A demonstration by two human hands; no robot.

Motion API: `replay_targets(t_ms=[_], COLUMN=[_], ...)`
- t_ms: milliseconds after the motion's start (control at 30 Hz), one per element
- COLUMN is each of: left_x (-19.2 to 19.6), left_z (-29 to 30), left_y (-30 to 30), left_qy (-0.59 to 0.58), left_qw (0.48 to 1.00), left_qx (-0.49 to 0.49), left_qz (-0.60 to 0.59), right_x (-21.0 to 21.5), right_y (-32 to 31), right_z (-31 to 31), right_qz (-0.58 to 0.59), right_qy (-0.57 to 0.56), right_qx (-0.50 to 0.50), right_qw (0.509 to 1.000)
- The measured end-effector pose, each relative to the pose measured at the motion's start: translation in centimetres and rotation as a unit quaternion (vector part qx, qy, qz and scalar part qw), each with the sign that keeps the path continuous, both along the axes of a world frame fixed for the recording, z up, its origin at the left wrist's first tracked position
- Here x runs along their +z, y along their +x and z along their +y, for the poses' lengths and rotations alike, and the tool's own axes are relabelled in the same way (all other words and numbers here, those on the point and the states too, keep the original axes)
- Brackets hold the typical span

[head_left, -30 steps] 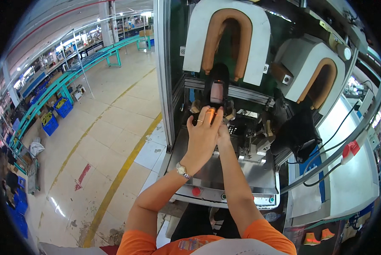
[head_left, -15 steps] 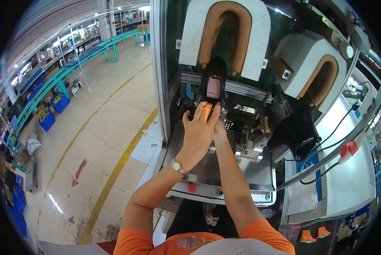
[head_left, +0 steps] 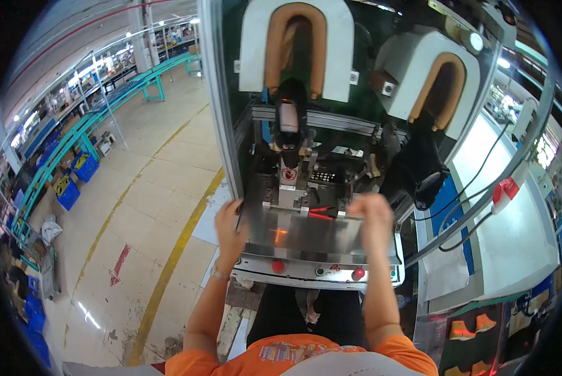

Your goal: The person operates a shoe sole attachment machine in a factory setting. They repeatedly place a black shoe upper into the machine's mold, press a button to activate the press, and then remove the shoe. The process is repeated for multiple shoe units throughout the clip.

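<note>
A black shoe upper (head_left: pixel 291 100) with a pale panel sits on the machine's upright post, just below a white housing lined with a brown U-shaped pad (head_left: pixel 319 56). Both my hands are away from it. My left hand (head_left: pixel 231 229) is over the left edge of the metal worktop (head_left: pixel 268 229), thumb apart from the fingers, with nothing visible in it. Over the worktop's right side is my right hand (head_left: pixel 373 219), smeared by motion; its fingers look bent, and any contents cannot be made out. Between the hands lie red-handled pliers (head_left: pixel 320 214).
A second padded housing (head_left: pixel 447 81) stands at the right, a black shoe upper (head_left: pixel 422 163) below it. Red buttons (head_left: pixel 278 266) line the front panel. A metal frame post (head_left: pixel 221 94) rises at left. Orange shoes (head_left: pixel 461 330) lie on a rack at lower right.
My hands have left the black shoe upper and come back toward me, spreading apart to left and right. The pliers and worktop now show. The view has shifted slightly.
</note>
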State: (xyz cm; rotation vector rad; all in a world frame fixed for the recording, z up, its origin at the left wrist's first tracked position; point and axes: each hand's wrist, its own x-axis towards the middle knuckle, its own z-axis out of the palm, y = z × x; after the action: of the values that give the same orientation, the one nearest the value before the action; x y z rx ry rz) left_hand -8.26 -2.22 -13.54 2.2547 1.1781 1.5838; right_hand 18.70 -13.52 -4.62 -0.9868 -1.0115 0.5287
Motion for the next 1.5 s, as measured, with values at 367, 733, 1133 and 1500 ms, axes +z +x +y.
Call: replay_targets(t_ms=[367,733,1133,1500], left_x=[-15.7,-9.6,-4.4,-4.3], left_z=[-2.5,-7.6,-25.3,-25.3], left_y=[-5.5,3.5,20.1,26.4], left_qy=[-0.568,-0.232,-0.328,-0.762], left_qw=[0.753,0.960,0.788,0.333], left_qx=[0.053,-0.061,-0.505,-0.456], left_qz=[-0.328,-0.144,-0.129,-0.317], right_x=[11.8,7.4,4.2,-10.4], right_y=[8.3,8.7,1.4,5.6], right_z=[-7.1,-10.9,-15.9,-31.4], right_qz=[-0.458,-0.422,-0.555,0.073], right_qy=[0.050,0.222,-0.019,-0.293], right_qx=[-0.345,-0.468,-0.128,-0.157], right_qw=[0.818,0.744,0.822,0.940])
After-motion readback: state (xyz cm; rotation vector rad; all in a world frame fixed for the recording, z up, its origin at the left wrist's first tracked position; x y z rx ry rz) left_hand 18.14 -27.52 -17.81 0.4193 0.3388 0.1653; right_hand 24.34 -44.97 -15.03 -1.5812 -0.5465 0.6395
